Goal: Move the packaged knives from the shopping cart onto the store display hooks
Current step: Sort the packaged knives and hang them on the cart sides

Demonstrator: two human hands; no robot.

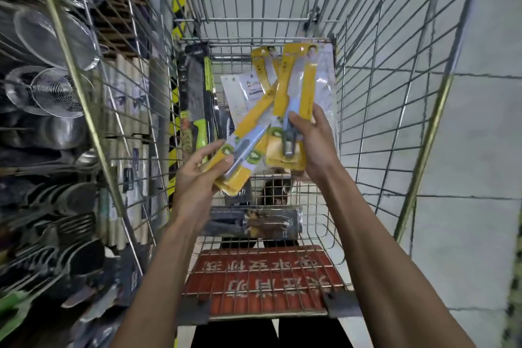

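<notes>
Both my hands are raised over the wire shopping cart (375, 110). My left hand (195, 178) grips the lower end of a yellow-carded knife pack (248, 127) that leans up to the right, with more yellow cards stacked under it. My right hand (313, 138) holds another yellow knife pack (296, 93) nearly upright, thumb on its front. The two packs cross near their middles. More packaged knives lie in the cart: a black and green one (195, 99) at the left, white-backed packs (240, 87) behind, and a dark one (254, 223) on the near floor of the basket.
A display rack (56, 127) with hanging metal strainers, ladles and spatulas fills the left side, close to the cart. A yellow and black striped post (178, 3) stands behind it. The cart's red child-seat flap (262, 280) is nearest me. Pale tiled floor (480, 150) lies to the right.
</notes>
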